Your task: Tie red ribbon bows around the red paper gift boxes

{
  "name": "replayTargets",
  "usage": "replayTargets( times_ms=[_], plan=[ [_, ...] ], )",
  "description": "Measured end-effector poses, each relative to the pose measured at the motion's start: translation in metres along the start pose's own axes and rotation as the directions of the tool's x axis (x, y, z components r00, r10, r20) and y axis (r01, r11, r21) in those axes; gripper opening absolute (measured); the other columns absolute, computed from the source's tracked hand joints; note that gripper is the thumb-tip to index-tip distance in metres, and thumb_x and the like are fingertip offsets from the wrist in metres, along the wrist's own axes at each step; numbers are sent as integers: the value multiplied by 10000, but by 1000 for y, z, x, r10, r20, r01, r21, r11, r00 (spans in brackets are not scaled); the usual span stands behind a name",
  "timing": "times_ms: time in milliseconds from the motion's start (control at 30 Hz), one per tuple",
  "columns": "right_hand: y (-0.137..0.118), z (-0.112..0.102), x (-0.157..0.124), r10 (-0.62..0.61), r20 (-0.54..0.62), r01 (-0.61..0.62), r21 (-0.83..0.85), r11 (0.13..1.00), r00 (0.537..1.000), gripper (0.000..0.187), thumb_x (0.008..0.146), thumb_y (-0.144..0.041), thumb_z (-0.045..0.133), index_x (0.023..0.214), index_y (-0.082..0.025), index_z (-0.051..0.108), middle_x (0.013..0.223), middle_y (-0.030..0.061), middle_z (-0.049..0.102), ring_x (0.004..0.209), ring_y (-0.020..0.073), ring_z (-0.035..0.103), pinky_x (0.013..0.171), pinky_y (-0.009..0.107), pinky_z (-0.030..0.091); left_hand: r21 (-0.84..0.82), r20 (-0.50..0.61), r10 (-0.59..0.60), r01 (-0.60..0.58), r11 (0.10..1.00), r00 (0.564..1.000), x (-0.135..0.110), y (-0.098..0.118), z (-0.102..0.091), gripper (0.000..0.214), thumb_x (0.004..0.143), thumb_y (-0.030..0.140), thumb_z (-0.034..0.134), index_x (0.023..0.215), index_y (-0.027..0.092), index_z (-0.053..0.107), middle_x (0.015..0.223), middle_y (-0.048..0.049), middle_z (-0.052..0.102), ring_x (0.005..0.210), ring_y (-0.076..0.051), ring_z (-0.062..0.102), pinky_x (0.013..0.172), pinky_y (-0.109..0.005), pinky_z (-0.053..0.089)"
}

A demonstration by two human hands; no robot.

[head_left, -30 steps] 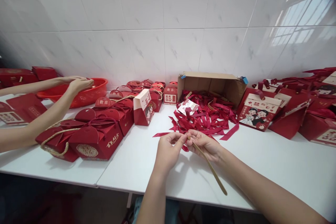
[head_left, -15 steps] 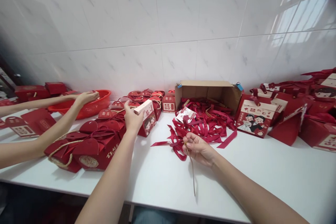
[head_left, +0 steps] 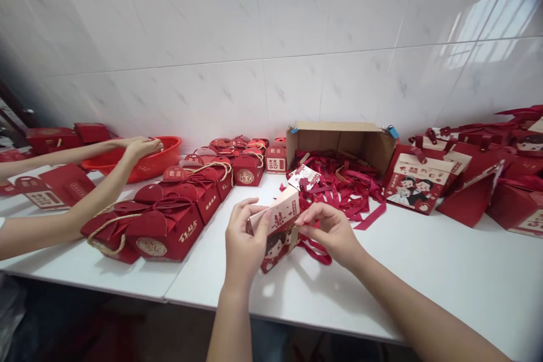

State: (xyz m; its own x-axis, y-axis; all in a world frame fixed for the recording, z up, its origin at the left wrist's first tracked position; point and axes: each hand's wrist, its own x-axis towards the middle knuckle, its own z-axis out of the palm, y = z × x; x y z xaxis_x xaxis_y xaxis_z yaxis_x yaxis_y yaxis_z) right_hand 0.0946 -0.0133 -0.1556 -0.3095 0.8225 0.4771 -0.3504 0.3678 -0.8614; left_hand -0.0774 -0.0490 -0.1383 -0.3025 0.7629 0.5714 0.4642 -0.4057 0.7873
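My left hand (head_left: 245, 246) grips a small red and cream gift box (head_left: 281, 215), printed with cartoon figures, and holds it tilted above the white table. The fingers wrap its left side and top flap. At the box's right edge, my right hand (head_left: 333, 232) is closed, thumb and fingertips pinching a thin gold-brown ribbon (head_left: 293, 237). That ribbon runs down along the side of the box; its far end cannot be made out. Behind both hands spreads a heap of dark red ribbons (head_left: 339, 181), with a printed card (head_left: 304, 176) on top.
The ribbons spill from a cardboard box (head_left: 343, 126) against the tiled wall. Finished-looking red boxes (head_left: 169, 232) with cord handles line the left; upright gift bags (head_left: 418, 184) stand right. Another person's hands (head_left: 142, 149) work over a red plastic basin (head_left: 172, 153).
My left hand has brought the gift box from the left to the middle. My right hand has carried the ribbon up against the box. The view has shifted slightly.
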Motion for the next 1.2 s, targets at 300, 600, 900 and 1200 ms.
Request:
replayTargets(
  times_ms=[300,600,900,1200],
  plan=[
    [-1,1,-7,-465,123,456,-519,723,877,214,782,-60,599,811,-271,619,802,12,728,869,219,567,827,433,426,-166,103,-62,78,983,993,-28,0,3,150,863,344,559,895,203,601,866,-30,692,804,-165,656,710,-232,507],
    [-13,0,-9,-553,312,629,-490,604,773,349,762,28,539,935,-265,615,860,43,732,740,197,604,656,374,475,-184,135,-31,56,981,990,-28,6,1,118,867,304,554,869,203,615,845,-30,694,800,-161,660,719,-225,510],
    [-6,6,-15,-568,287,593,-648,477,771,310,777,1,562,872,-292,601,832,-17,753,684,178,608,648,379,407,-206,119,-31,55,977,992,-32,8,7,121,869,286,555,873,195,635,927,-45,684,894,-167,656,772,-231,510],
    [-13,11,-17,-584,261,579,-673,461,768,317,775,-1,585,903,-290,583,814,-13,741,655,165,621,645,360,392,-276,168,46,3,961,985,-34,7,9,93,884,222,535,862,186,617,918,-40,663,927,-152,647,808,-222,501]
  ],
)
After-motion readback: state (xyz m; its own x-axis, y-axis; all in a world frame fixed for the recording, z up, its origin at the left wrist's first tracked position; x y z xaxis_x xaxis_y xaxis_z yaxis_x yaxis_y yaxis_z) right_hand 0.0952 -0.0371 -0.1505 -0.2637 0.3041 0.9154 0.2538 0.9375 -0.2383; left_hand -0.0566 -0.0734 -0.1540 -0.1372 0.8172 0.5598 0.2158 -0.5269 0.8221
